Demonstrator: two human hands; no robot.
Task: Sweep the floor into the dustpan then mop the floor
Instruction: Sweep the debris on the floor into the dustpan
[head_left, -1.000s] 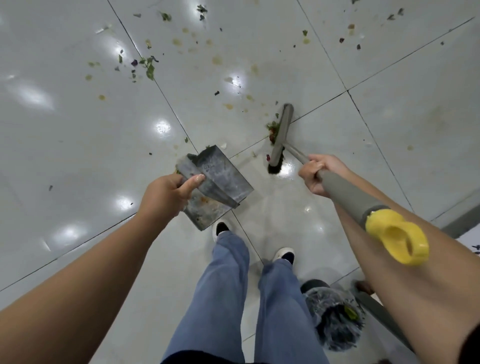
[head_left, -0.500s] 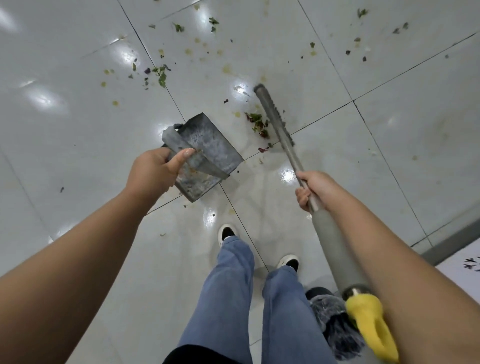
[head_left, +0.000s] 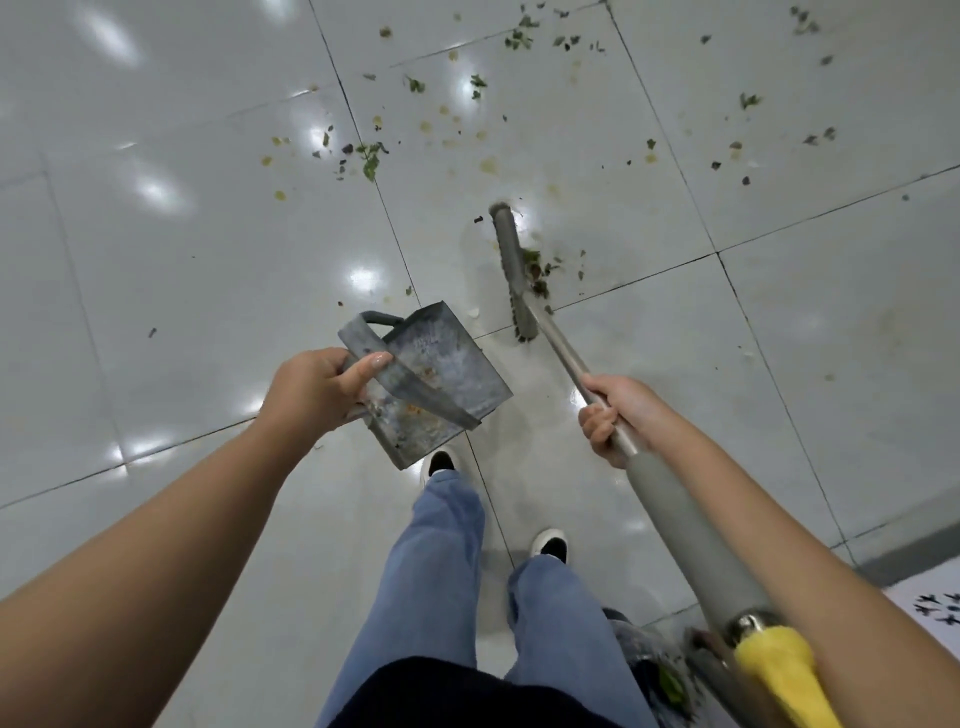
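Observation:
My left hand grips the handle strap of a grey metal dustpan, which hangs tilted above the floor in front of my feet. My right hand grips the metal shaft of a broom just above its grey foam sleeve with a yellow end cap. The grey broom head rests on the white tiles ahead, with a small clump of green and dark scraps against its right side. More leaf bits and yellowish spots lie scattered across the far tiles.
My legs in blue jeans and white shoes stand just behind the dustpan. A lined bin with scraps sits at my right foot. A dark floor strip and a patterned white surface edge the lower right.
The broom head has swung back toward me and now lies right of the scrap-free gap, with the clump on its right side. The dustpan has dropped slightly lower and nearer my feet.

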